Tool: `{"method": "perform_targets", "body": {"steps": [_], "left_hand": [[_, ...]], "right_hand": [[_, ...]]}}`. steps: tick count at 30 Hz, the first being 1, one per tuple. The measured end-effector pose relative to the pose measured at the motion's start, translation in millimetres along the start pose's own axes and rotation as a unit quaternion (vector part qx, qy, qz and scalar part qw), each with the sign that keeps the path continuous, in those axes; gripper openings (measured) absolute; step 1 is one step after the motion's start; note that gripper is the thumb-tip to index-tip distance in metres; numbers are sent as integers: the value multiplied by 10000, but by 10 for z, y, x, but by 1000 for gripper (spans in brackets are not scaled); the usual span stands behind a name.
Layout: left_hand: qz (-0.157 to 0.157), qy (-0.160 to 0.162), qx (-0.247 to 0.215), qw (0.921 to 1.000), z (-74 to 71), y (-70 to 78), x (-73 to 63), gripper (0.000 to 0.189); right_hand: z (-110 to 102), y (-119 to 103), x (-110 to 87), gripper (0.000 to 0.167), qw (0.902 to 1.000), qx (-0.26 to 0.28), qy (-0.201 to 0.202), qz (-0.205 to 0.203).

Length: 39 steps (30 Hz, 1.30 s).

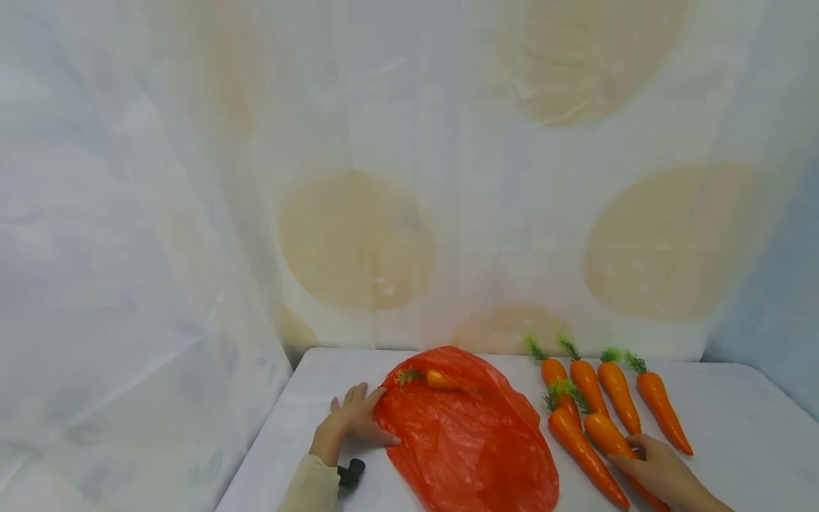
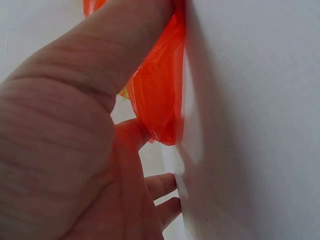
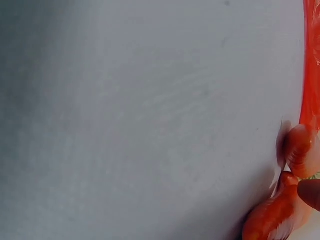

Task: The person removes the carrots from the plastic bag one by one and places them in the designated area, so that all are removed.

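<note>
A red plastic bag (image 1: 461, 441) lies spread on the white table, its mouth toward the upper left. An orange carrot (image 1: 440, 380) with green leaves shows at that mouth. My left hand (image 1: 358, 419) rests at the bag's left edge, fingers spread and thumb against the plastic; the left wrist view has the index fingertip touching the bag (image 2: 160, 90). On the right, my right hand (image 1: 665, 469) holds a carrot (image 1: 604, 430) by its middle, thumb and fingers on either side. Its tip is partly hidden under the hand. Another carrot (image 1: 585, 455) lies just left of it.
Several more carrots with green tops lie behind the right hand, among them one at the far right (image 1: 665, 412) and one beside it (image 1: 617, 395). A white curtain (image 1: 486, 178) with tan circles hangs behind the table (image 1: 736, 419). A black device (image 1: 350, 473) sits at the left wrist.
</note>
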<state>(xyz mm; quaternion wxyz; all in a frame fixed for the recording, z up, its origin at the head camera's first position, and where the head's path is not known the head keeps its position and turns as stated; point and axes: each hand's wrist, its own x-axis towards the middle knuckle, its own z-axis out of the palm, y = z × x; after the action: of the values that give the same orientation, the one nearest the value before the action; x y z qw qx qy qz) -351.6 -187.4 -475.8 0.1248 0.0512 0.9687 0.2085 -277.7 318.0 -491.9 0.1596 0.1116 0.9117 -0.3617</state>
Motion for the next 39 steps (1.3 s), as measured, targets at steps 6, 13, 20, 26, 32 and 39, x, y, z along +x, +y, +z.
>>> {"method": "perform_targets", "body": {"steps": [6, 13, 20, 26, 32, 39], "left_hand": [[1, -18, 37, 10000, 24, -6, -16, 102], [-5, 28, 77, 10000, -13, -16, 12, 103], [-22, 80, 147, 9999, -23, -35, 12, 103], [82, 99, 174, 9998, 25, -28, -19, 101], [32, 68, 155, 9999, 46, -26, -18, 102], [40, 39, 245, 9997, -7, 16, -13, 101]], "right_hand": [[-7, -12, -60, 103, 9999, 59, -48, 127], [-139, -119, -112, 81, 9991, 179, 384, 68], [-252, -336, -137, 82, 9962, -74, 663, -555], [-239, -555, -83, 81, 9943, 6, 598, -884], [-167, -778, -29, 65, 9939, 101, 476, -993], [-70, -1021, -68, 59, 9900, 361, 491, -1276]]}}
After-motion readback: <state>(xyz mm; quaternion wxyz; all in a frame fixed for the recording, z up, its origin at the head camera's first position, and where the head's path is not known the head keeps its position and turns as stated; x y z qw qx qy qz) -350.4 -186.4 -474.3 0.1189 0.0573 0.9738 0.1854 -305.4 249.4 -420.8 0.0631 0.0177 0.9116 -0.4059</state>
